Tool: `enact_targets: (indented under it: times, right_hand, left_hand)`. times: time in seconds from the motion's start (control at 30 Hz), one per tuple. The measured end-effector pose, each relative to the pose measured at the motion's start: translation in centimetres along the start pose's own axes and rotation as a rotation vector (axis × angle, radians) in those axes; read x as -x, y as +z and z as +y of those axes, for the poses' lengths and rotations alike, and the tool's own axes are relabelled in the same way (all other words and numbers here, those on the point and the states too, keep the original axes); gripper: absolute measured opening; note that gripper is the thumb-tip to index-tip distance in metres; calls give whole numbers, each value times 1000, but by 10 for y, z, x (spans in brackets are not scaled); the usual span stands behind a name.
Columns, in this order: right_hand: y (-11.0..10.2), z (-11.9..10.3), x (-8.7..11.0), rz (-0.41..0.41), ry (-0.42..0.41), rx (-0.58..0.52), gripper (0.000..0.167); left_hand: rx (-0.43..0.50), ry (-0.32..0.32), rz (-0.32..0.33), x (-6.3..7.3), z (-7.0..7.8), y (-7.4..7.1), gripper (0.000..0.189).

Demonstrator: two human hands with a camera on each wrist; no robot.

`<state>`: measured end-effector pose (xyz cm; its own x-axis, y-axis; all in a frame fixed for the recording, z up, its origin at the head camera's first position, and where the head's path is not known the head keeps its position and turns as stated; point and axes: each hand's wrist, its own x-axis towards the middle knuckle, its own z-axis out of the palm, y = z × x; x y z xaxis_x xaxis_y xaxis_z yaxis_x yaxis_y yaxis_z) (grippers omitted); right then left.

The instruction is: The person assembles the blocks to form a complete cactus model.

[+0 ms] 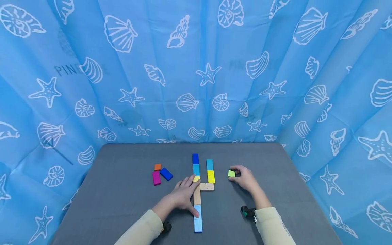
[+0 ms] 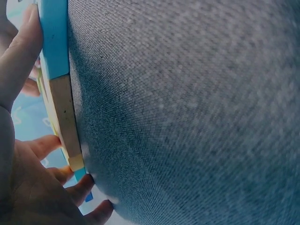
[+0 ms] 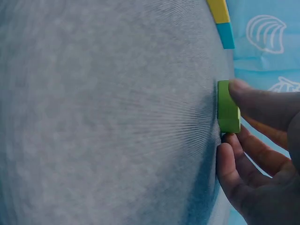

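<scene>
My left hand (image 1: 182, 194) lies with spread fingers along a column of blocks. Its thumb touches the light blue block (image 1: 198, 224), and its fingers reach the natural wood block (image 1: 197, 198) and small pale yellow block (image 1: 196, 178). Farther up the column are a teal block (image 1: 196, 169) and a dark blue block (image 1: 195, 159). Another wood block (image 1: 207, 186) juts sideways, below a yellow block (image 1: 211, 176) and a second teal block (image 1: 209, 164). On the right, my right hand (image 1: 246, 179) pinches a lime green block (image 3: 228, 110) between thumb and fingers, at the cloth surface.
An orange block (image 1: 157, 167), a magenta block (image 1: 156, 178) and a blue block (image 1: 166, 174) lie left of the column. Grey cloth (image 1: 122, 190) covers the table. A blue shell-patterned curtain (image 1: 196, 85) hangs behind and along both sides.
</scene>
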<state>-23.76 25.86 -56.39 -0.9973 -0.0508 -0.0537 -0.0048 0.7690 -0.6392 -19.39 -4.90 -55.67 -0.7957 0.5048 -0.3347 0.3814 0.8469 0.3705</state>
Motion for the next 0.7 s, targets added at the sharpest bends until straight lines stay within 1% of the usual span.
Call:
enact_targets:
  times: [0.13,0.3,0.47,0.63,0.7]
  right_hand:
    - [1,0,0,10,-11,19,38]
    - [1,0,-2,9,-16,35,32]
    - [-1,-5,-7,8,-27,35,31]
    - [-4,-15,-19,8,-34,43,32]
    - [-4,-18,-23,9,-50,42,33]
  left_hand:
    - [13,-4,-7,-1,0,1,131]
    - [7,-5,0,2,0,0,131]
    - [-9,-8,10,3,0,0,131]
    - [3,-12,6,4,-1,-1,131]
    - [5,-11,3,4,-1,-2,131]
